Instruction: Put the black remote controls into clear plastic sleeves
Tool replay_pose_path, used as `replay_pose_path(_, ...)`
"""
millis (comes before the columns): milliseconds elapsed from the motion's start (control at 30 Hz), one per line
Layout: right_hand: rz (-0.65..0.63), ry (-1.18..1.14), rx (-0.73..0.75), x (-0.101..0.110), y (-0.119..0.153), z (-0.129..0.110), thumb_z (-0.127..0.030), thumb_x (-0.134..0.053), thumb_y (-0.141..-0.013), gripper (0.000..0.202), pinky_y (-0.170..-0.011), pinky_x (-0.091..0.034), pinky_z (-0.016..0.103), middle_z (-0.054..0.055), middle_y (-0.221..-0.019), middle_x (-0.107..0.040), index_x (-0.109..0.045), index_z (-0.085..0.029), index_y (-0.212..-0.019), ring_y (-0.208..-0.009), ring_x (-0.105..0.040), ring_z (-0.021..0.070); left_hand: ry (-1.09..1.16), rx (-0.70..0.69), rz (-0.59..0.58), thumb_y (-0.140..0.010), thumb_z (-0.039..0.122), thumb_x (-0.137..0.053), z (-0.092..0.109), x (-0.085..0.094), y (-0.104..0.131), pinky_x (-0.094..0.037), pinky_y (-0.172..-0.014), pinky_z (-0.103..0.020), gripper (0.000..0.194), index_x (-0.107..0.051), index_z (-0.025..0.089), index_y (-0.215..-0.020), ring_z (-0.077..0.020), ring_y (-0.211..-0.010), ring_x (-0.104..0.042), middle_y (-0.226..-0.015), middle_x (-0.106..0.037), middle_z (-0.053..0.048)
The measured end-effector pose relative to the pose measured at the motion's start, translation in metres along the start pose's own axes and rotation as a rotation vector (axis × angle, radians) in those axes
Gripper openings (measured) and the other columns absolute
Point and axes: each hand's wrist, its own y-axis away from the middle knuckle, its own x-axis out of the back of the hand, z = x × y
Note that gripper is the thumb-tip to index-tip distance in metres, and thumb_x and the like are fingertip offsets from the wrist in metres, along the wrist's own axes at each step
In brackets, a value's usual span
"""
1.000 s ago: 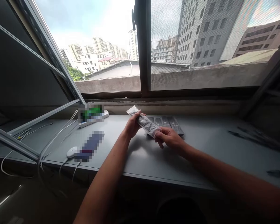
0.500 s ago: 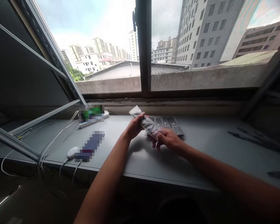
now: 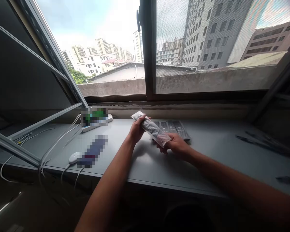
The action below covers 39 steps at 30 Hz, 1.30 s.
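Note:
A long, clear plastic packet (image 3: 154, 130) with dark contents is held slantwise above the table. My left hand (image 3: 136, 129) is closed around its upper left part, the thumb lying on top. At the lower right end, my right hand (image 3: 175, 143) grips the packet, some of its fingers curled underneath. What exactly is inside the wrapping I cannot make out. Just behind the packet, several dark, flat wrapped pieces (image 3: 175, 126) lie side by side on the grey table (image 3: 207, 164), partly covered by my hands.
On the left stand a white power strip (image 3: 96, 127), a round white charger (image 3: 74, 157) and a blurred-out blue object (image 3: 93, 151), with white cables (image 3: 59, 141) around them. A metal frame (image 3: 48, 120) slopes over the table's left end. Dark strips (image 3: 263, 143) lie at the right.
The packet's upper left end has shifted slightly left. My left hand moved a little left and up along with it; my right hand still grips the lower end.

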Motion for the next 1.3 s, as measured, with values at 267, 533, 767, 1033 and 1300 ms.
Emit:
replay_pose_path(267, -0.142, -0.048, -0.011, -0.001, 0.002, 0.0, -0.064, -0.081, -0.093, 0.05, -0.055, -0.056, 0.03, 0.009, -0.089, -0.078, -0.073, -0.015, -0.098, -0.066, -0.071, 0.0181, -0.107, 0.179, -0.16, -0.083, 0.064, -0.085, -0.005, 0.0, 0.004, -0.041, -0.054, -0.026, 0.055, -0.077, 0.012, -0.099, -0.0132, -0.062, -0.061, -0.081, -0.07, -0.006)
replay_pose_path(533, -0.101, -0.005, 0.022, 0.003, 0.005, -0.001, -0.067, -0.074, -0.099, 0.054, -0.058, -0.052, 0.031, 0.005, -0.068, -0.071, -0.074, -0.015, -0.081, -0.054, -0.063, 0.0149, -0.072, 0.148, -0.131, -0.085, 0.061, -0.084, 0.003, -0.006, 0.008, -0.046, -0.062, -0.028, 0.049, -0.078, 0.013, -0.096, -0.0161, -0.068, -0.065, -0.083, -0.072, -0.006)
replay_pose_path(767, -0.099, 0.008, 0.002, 0.003, 0.002, 0.001, -0.063, -0.077, -0.098, 0.048, -0.055, -0.051, 0.029, 0.006, -0.078, -0.075, -0.075, -0.015, -0.093, -0.058, -0.065, 0.0153, -0.01, 0.088, -0.116, -0.081, 0.052, -0.09, 0.0, -0.005, 0.006, -0.049, -0.067, -0.027, 0.044, -0.077, 0.012, -0.092, -0.0147, -0.07, -0.063, -0.08, -0.069, -0.004)
replay_pose_path(1033, -0.199, -0.007, -0.007, -0.005, 0.005, -0.003, -0.074, -0.072, -0.097, 0.059, -0.061, -0.054, 0.033, 0.005, -0.075, -0.072, -0.074, -0.015, -0.091, -0.061, -0.067, 0.0178, -0.092, 0.255, -0.266, -0.083, 0.062, -0.086, -0.002, -0.002, 0.008, -0.052, -0.069, -0.03, 0.053, -0.079, 0.011, -0.097, -0.0197, -0.074, -0.07, -0.086, -0.075, -0.01)
replay_pose_path(1300, -0.073, 0.145, 0.041, 0.005, 0.006, -0.009, -0.063, -0.064, -0.104, 0.054, -0.068, -0.05, 0.035, 0.001, -0.054, -0.061, -0.07, -0.02, -0.072, -0.054, -0.055, 0.0171, -0.145, 0.136, -0.164, -0.086, 0.064, -0.083, -0.001, 0.0, 0.005, -0.046, -0.06, -0.027, 0.054, -0.082, 0.013, -0.102, -0.0148, -0.067, -0.063, -0.087, -0.073, -0.008)
